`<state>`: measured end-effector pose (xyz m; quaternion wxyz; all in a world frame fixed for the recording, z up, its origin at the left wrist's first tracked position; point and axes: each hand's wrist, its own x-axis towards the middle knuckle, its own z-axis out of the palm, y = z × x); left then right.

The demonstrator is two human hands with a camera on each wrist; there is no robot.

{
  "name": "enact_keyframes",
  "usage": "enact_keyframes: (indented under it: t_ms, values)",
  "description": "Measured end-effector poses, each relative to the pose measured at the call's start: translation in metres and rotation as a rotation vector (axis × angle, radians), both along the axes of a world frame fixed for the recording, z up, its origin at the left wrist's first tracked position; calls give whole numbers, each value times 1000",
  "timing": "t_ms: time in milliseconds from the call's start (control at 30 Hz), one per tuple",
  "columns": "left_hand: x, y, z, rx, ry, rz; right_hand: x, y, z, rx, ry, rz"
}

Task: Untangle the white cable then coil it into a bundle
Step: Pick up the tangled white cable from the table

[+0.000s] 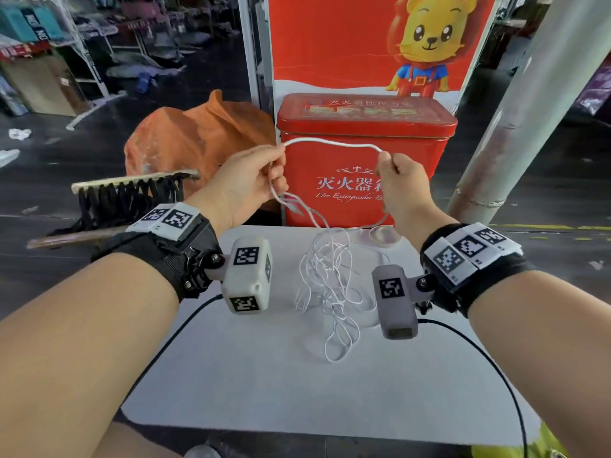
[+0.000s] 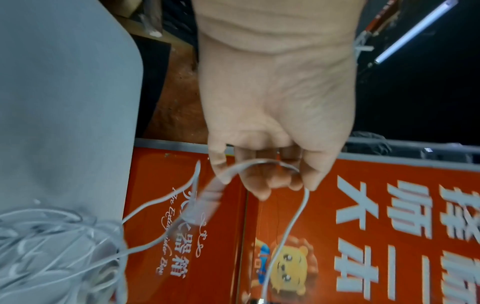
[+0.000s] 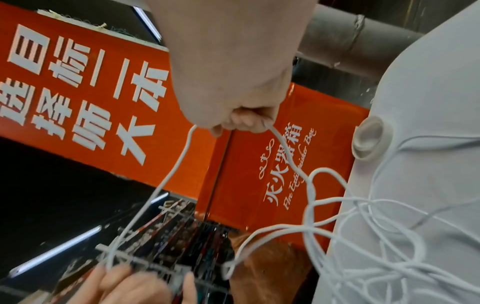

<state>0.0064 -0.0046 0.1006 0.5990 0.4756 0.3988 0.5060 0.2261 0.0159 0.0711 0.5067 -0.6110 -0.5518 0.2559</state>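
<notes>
I see the white cable [image 1: 330,142] as a thin, limp cord, one free stretch arching between my two hands while the rest lies in a loose snarl of loops on the counter [image 1: 231,375], toward its far edge. My left hand [image 1: 244,183] pinches one end of that arch, with slack strands dropping from its grip to the tangle below. My right hand [image 1: 401,186] has its fingers curled round the other end.

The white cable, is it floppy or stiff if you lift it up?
Probably floppy: the white cable sags between the left hand and right hand. Likely light, as fingertips alone hold it. It may snag, since the rest lies tangled on the table.
</notes>
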Motion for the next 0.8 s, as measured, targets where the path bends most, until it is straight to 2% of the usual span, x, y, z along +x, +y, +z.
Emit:
enact_keyframes:
  t_ms: [67,133,233,333,433,500,600,667,733,800]
  values:
    - [-6,2,0,-29,-52,14,7,3,-1,-59,62,-88]
    - [-12,4,1,-39,-112,33,11,3,-2,-148,92,-61]
    - [-19,8,4,-68,-175,87,9,0,-4,-224,42,118]
    - [-14,6,9,-140,-212,-24,2,-1,-6,-249,-31,244]
    - [2,0,13,-93,-184,-105,-12,-7,-8,-285,-108,413]
    - [14,-2,13,-25,-55,-106,-22,-14,-4,-249,-92,485]
    - [24,-6,2,104,416,-37,-27,-14,5,-117,-151,449]
    - [27,-10,-10,109,610,-18,-27,-14,11,-54,-140,458]
    - [30,-14,-19,92,676,-92,-27,-16,16,-48,31,515]
    - [35,-17,-24,100,644,-151,-28,-19,19,-52,138,552]
